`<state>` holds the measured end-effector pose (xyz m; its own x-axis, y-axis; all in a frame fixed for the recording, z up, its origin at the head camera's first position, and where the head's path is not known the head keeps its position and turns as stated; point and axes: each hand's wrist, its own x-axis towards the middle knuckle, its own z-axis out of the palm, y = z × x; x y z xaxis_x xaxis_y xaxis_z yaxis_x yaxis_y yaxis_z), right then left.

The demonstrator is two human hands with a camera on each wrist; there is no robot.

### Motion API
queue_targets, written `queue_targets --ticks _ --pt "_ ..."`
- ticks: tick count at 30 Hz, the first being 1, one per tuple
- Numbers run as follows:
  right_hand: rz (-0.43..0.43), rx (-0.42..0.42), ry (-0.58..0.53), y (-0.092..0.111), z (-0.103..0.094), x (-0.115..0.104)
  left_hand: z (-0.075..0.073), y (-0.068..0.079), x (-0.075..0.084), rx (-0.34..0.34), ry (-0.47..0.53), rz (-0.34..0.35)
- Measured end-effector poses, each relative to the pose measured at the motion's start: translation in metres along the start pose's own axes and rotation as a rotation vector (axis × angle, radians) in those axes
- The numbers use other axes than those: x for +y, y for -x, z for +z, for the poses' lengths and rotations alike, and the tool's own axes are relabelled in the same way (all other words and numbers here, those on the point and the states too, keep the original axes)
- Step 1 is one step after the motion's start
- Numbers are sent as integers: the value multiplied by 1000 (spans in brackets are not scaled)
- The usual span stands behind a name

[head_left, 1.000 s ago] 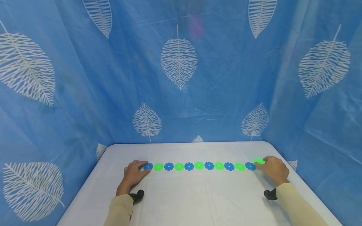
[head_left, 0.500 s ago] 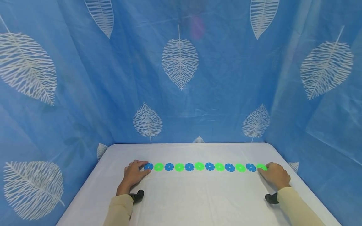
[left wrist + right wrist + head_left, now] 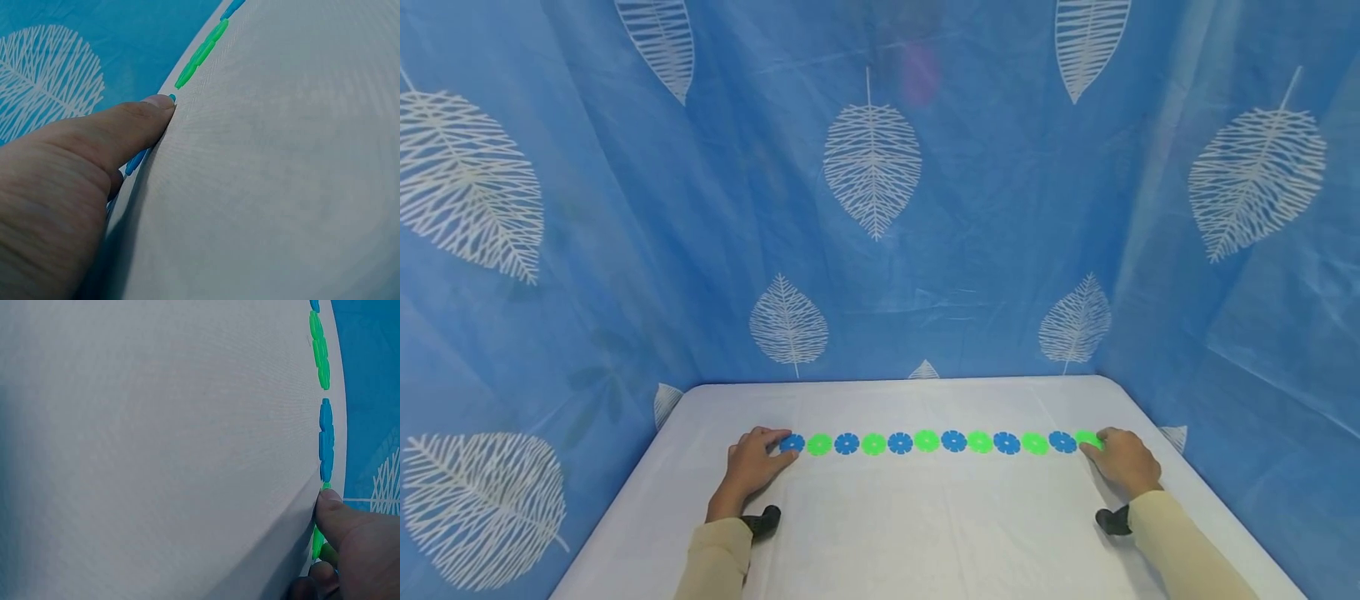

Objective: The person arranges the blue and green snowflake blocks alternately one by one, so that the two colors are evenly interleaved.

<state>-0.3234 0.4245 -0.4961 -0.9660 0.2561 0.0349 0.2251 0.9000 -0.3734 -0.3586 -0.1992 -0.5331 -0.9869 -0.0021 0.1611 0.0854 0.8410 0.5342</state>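
Notched plastic discs, alternating blue and green, lie flat in a straight row across the table. At the row's left end, my left hand (image 3: 752, 460) holds a blue disc (image 3: 793, 443) between thumb and forefinger. My right hand (image 3: 1124, 463) pinches the green disc (image 3: 1087, 438) at the right end, whose right side is hidden by the fingers. Just left of it lies a blue disc (image 3: 1062, 442). In the left wrist view, the thumb (image 3: 147, 119) sits against the edge of the blue disc (image 3: 133, 164). The right wrist view shows the thumb (image 3: 331, 509) against the green disc (image 3: 317, 542).
A white cloth (image 3: 940, 525) covers the table. Blue curtain (image 3: 970, 225) with white leaf prints hangs behind the table and along both sides. Black wrist devices (image 3: 763, 522) sit below both hands, close to the sleeves.
My right hand has brought the green disc slightly down, level with the row at its right end. The left hand stays on its blue disc. The head view shifts a little.
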Motion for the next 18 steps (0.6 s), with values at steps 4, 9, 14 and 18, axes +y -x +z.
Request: queue_targets --ticks 4,9,14,18 --pt "-4 6 1 0 1 2 1 1 1 -1 6 -6" --pt "-2 -7 -10 1 0 7 1 2 4 -3 11 -6" --pt "-8 -3 -43 -2 -4 7 -1 4 4 -3 20 -2" --pt "-44 67 -61 0 -9 -2 -4 3 3 -7 40 -3"
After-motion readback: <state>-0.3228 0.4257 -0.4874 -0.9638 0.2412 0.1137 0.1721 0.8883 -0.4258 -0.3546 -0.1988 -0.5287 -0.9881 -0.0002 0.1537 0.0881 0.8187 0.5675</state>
